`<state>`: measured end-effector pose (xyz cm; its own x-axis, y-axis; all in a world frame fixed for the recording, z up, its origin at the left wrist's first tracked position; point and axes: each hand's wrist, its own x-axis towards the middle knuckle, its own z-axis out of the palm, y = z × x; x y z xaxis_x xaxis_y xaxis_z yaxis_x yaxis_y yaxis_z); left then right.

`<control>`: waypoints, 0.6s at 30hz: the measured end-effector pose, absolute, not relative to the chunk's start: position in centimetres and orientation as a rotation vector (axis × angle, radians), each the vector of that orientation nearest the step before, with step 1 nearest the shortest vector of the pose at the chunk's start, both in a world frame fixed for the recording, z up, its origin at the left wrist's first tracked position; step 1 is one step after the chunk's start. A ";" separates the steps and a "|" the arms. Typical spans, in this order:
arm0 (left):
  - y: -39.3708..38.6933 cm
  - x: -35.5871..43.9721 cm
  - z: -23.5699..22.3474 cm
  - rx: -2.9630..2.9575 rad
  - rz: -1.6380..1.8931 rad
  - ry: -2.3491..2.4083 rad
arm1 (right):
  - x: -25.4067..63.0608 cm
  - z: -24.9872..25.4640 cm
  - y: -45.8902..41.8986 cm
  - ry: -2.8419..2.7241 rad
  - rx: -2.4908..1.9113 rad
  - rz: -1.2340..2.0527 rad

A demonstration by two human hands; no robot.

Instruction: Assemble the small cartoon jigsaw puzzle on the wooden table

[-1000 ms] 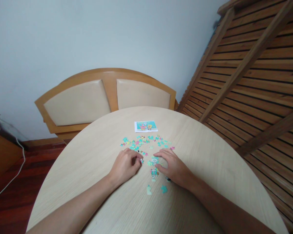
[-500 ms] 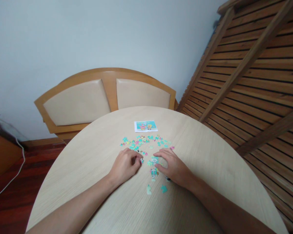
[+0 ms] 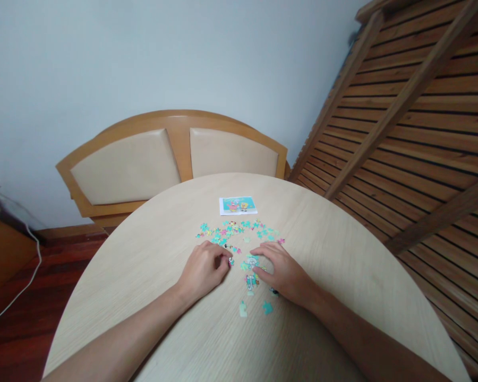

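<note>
Between the thumb and forefinger of my left hand point(image 3: 205, 266) is a small, multicoloured jigsaw piece point(image 3: 231, 261), held close to the table. My right hand point(image 3: 281, 270) rests with thumb and fingers apart around the right side of a joined group of jigsaw pieces point(image 3: 252, 262) with a pale face on it. Part of that group is hidden under the fingers. Joined below it are more pieces point(image 3: 250, 283). A dark piece point(image 3: 274, 291) shows beneath my right palm. Nearer to me lie a pale green piece point(image 3: 242, 309) and a teal piece point(image 3: 267, 307).
Beyond my hands, several loose jigsaw pieces point(image 3: 231, 229) spread over the round wooden table point(image 3: 175, 339). Behind them lies a printed picture card point(image 3: 239, 205) with cartoon figures. A padded chair back point(image 3: 183, 154) stands across the table, and a slatted wooden frame point(image 3: 406, 106) leans at right.
The small piece at my left fingertips has turned or shifted very slightly. Both hands otherwise keep their places.
</note>
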<state>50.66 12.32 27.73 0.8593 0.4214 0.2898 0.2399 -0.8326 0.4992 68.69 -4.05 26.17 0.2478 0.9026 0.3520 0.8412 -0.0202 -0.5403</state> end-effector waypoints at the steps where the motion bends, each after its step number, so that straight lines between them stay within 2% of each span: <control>1: 12.3 50.6 27.8 2.585 0.540 0.490 | 68.7 26.2 -4.0 -1.591 -1.857 0.117; 18: 10.6 51.4 27.4 2.605 0.535 0.340 | 68.5 26.4 -4.0 -1.594 -1.854 0.153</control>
<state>51.42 10.56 27.43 0.8940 0.3226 0.3111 0.1451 -0.8651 0.4802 68.53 -3.98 26.37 0.2436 0.9115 0.3314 0.8320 -0.0208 -0.5544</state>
